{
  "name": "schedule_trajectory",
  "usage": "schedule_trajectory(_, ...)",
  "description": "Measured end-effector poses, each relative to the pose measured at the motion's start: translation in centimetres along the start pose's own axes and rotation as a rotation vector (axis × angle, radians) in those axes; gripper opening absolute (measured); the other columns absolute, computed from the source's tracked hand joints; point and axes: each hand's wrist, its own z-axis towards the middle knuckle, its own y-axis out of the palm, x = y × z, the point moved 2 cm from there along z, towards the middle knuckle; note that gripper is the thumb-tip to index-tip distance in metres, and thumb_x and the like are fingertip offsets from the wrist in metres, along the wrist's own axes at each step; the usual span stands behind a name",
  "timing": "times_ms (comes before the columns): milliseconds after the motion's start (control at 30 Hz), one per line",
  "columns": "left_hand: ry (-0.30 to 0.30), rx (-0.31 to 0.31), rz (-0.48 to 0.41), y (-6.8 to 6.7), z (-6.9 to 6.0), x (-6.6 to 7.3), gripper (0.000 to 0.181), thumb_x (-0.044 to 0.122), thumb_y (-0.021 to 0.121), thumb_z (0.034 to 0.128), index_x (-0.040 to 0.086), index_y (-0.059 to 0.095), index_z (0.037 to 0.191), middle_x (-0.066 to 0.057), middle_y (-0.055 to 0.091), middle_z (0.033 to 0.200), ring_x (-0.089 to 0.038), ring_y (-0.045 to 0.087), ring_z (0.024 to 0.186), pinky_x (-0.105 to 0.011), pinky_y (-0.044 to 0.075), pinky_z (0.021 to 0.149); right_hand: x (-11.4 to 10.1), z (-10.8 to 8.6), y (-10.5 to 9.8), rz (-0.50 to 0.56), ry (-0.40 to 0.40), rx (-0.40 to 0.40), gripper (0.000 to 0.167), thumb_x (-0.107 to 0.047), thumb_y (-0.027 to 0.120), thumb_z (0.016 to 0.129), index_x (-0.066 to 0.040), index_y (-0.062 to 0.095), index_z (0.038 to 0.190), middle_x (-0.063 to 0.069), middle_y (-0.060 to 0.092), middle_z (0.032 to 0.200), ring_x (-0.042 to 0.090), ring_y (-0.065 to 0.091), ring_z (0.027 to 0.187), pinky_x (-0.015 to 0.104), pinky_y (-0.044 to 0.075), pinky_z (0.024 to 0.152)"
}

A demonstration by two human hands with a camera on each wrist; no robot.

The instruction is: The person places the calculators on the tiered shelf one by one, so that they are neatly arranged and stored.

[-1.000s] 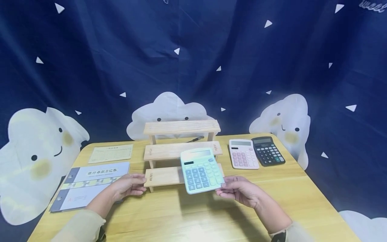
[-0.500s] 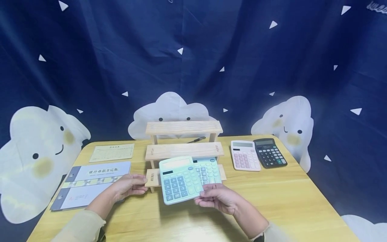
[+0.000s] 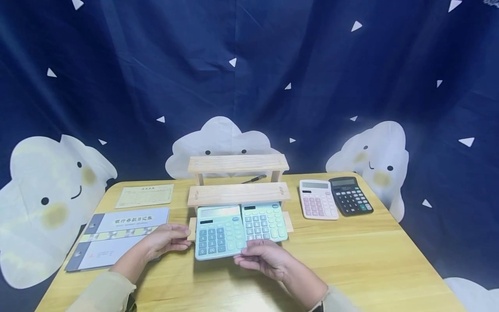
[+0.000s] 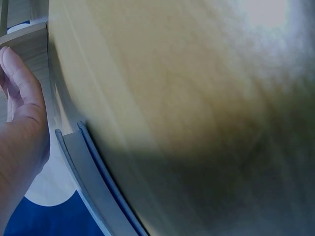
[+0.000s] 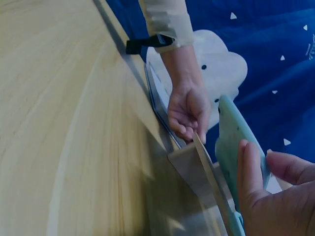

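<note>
My right hand (image 3: pixel 269 261) pinches a pale turquoise calculator (image 3: pixel 231 236) by its lower right corner, thumb on top. This calculator overlaps the front of the lowest step of a three-tier wooden display rack (image 3: pixel 239 194), tilted with its screen end away from me. In the right wrist view its edge (image 5: pixel 238 132) appears just above the step; contact is hard to tell. A second turquoise calculator (image 3: pixel 274 222) rests on the same step, to the right. My left hand (image 3: pixel 168 238) holds the step's left end, thumb side above, the other fingers curled below.
Right of the rack lie a pink-and-white calculator (image 3: pixel 319 200) and a black calculator (image 3: pixel 351 197). A pen (image 3: pixel 255 179) lies behind the rack. At left are a blue-grey ledger book (image 3: pixel 121 236) and a paper slip (image 3: pixel 145 196) on the wooden table (image 3: pixel 351 260).
My right hand has carried the calculator leftward and lowered it toward the bottom step, uncovering the second turquoise calculator. The left hand has stayed at the step's end.
</note>
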Motion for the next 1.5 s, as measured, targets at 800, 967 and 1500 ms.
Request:
schedule_trajectory(800, -0.010, 0.008, -0.009, 0.3, -0.3, -0.3, 0.055, 0.009, 0.062, 0.0895, -0.018, 0.034, 0.128, -0.010, 0.063, 0.090, -0.017, 0.068, 0.079, -0.029, 0.059, 0.078, 4.7, 1.7, 2.7, 0.271, -0.162, 0.425, 0.020, -0.004, 0.054, 0.092, 0.006, 0.045, 0.107, 0.009, 0.064, 0.084, 0.012, 0.068, 0.076, 0.022, 0.055, 0.083)
schedule_trajectory(967, -0.004, 0.011, -0.007, 0.3, -0.2, -0.1, 0.055, 0.010, 0.062, 0.0894, -0.018, 0.035, 0.128, -0.010, 0.064, 0.090, -0.018, 0.068, 0.079, -0.029, 0.059, 0.078, 4.6, 2.3, 2.6, 0.269, -0.183, 0.464, 0.022, -0.003, 0.053, 0.091, 0.007, 0.041, 0.106, 0.011, 0.064, 0.085, 0.013, 0.069, 0.076, 0.022, 0.055, 0.082)
schedule_trajectory(1500, 0.013, -0.005, -0.015, 0.2, -0.2, 0.1, 0.054, 0.009, 0.062, 0.0894, -0.019, 0.036, 0.127, -0.011, 0.066, 0.091, -0.018, 0.068, 0.080, -0.030, 0.059, 0.078, 4.5, 3.2, 2.3, 0.266, -0.181, 0.452, 0.030, -0.009, 0.050, 0.094, 0.009, 0.038, 0.115, 0.011, 0.063, 0.087, 0.014, 0.069, 0.078, 0.025, 0.056, 0.082)
